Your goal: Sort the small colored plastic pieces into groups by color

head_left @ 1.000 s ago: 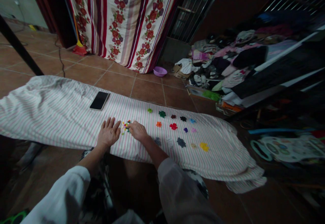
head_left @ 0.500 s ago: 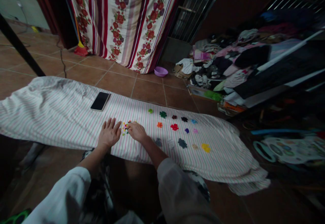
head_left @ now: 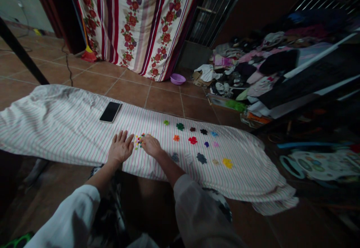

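A striped pink and white cloth (head_left: 56, 128) lies across the tiled floor. My left hand (head_left: 120, 148) rests flat on it with fingers stretched out, holding nothing. My right hand (head_left: 152, 145) lies beside it, fingers curled, their tips at a small cluster of tiny coloured pieces (head_left: 138, 140) between the two hands. What the fingertips grip, if anything, is too small to see. To the right on the cloth sit several small coloured heaps: green (head_left: 180, 126), red (head_left: 192, 140), dark blue-grey (head_left: 200, 158), yellow (head_left: 226, 162).
A black phone (head_left: 110, 112) lies on the cloth's far edge. A floral striped curtain (head_left: 140, 19) hangs behind, with a purple bowl (head_left: 177, 79) on the floor near it. Piled clothes and shelves (head_left: 267, 68) fill the right side. A dark pole (head_left: 19, 51) slants at left.
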{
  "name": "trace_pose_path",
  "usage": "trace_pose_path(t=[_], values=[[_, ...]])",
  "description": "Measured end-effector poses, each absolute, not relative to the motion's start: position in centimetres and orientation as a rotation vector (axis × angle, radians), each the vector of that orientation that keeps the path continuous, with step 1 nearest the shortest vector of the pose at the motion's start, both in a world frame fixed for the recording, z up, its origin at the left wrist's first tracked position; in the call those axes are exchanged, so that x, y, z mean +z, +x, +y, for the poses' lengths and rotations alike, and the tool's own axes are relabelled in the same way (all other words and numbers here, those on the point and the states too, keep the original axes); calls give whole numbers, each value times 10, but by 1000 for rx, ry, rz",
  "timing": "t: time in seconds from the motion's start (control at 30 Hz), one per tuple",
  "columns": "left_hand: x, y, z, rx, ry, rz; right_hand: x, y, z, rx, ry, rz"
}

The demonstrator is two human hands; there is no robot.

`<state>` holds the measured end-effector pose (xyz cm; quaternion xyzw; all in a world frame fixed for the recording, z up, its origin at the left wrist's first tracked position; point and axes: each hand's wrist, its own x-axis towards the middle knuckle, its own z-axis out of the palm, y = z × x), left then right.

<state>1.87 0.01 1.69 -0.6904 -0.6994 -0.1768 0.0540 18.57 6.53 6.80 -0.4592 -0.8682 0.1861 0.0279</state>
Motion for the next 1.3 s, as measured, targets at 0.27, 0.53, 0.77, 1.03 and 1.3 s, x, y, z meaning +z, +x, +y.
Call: trace_pose_path(t=[0.27, 0.53, 0.77, 1.03, 1.3], values=[[18, 19, 0, -535, -2104, -2115, 59, 189, 75, 661, -1385, -2500], [22, 20, 0, -490, -2105, -2151, 46, 228, 92, 1001, -1530, -1962], [21, 20, 0, -522, -2115, -2156, 46, 244, 89, 1040, -1537, -1918], [21, 20, 0, -486, -2116, -2151, 39, 253, 85, 939, -1531, -1972], [18, 19, 0, -486, -2104, -2134, 25, 264, 92, 900, -1497, -1928]])
